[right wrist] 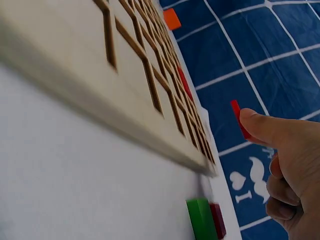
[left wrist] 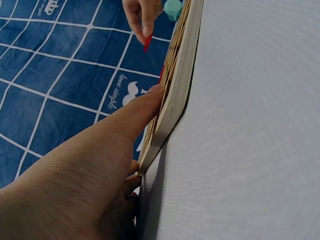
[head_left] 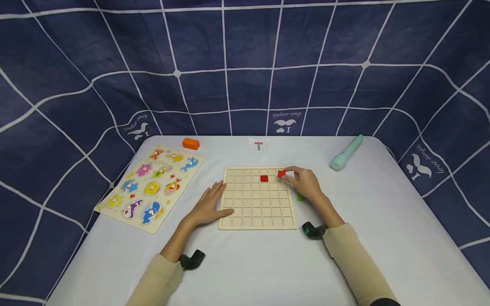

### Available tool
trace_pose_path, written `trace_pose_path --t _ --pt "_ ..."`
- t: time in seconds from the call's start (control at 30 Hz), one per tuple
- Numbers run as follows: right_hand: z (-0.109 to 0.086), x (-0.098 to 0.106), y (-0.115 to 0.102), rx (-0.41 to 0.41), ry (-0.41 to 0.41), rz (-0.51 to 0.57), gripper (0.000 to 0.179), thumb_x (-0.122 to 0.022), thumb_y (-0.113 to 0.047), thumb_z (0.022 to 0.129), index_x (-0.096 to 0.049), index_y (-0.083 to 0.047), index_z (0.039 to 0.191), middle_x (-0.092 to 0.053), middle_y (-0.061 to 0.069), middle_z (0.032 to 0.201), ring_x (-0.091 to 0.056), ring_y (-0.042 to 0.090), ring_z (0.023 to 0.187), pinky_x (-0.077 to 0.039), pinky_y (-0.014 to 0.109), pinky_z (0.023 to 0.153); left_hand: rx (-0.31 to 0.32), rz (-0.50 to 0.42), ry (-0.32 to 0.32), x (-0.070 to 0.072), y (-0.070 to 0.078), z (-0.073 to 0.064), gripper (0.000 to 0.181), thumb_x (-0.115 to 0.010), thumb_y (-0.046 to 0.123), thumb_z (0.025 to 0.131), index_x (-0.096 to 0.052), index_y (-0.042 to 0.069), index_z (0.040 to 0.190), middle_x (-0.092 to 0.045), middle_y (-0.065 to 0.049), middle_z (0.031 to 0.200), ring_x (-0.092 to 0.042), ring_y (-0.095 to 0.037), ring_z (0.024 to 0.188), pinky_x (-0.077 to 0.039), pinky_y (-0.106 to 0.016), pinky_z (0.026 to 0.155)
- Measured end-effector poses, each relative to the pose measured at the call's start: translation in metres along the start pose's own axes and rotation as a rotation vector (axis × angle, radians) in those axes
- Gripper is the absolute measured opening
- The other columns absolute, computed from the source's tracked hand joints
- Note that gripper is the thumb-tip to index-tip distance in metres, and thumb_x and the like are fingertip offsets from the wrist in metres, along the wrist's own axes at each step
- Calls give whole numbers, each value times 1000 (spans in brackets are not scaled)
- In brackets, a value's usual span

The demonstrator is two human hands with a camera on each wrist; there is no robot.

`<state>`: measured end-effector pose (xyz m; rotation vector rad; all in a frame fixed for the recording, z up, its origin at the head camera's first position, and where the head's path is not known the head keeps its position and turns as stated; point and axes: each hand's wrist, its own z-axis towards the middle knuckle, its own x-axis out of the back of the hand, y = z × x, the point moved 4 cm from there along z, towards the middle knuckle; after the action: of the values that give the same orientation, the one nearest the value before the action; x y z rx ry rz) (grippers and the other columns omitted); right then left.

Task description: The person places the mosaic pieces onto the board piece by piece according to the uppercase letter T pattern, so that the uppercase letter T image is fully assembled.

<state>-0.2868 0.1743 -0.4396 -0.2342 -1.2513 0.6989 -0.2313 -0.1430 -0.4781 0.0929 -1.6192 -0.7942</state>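
Observation:
A wooden grid board lies flat on the white table, with one red square tile set in a cell of its second row. My right hand pinches another red tile between thumb and fingers, held above the board's upper right part. Along the board's left edge rests my left hand, its fingers extended beside the rim and its thumb lying over the lower left corner; the left wrist view shows the thumb on top of the board.
Right of the board, partly behind my right forearm, sit green tiles and a dark red one. A pattern card lies beyond the board. An animal puzzle board and orange block are at left, a mint-green flashlight at right.

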Motion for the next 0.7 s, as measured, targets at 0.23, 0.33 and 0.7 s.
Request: trace_pose_path --t 0.23,0.33,0.7 --pt "2 -17 -20 40 -34 38 33 -68 -33 84 -68 -11 109 -35 -4 50 -27 9 43 -22 24 41 -5 13 2 0 0 1 97 -61 58 79 -17 4 147 -10 -10 153 -3 -23 140 -1 -39 112" --pt "2 -24 -28 42 -42 46 32 -68 -33 84 -68 -12 108 -36 -4 50 -29 9 43 -24 24 40 -5 15 3 0 0 0 98 -61 59 79 -17 4 147 -10 -11 153 -4 -24 140 -1 -40 112" --pt "7 -45 -50 49 -20 30 32 -66 -34 85 -68 -12 109 -36 -4 47 -27 9 42 -22 24 38 4 10 -1 0 -1 0 98 -61 60 78 -17 5 147 -10 -10 154 -4 -23 140 -1 -39 112"
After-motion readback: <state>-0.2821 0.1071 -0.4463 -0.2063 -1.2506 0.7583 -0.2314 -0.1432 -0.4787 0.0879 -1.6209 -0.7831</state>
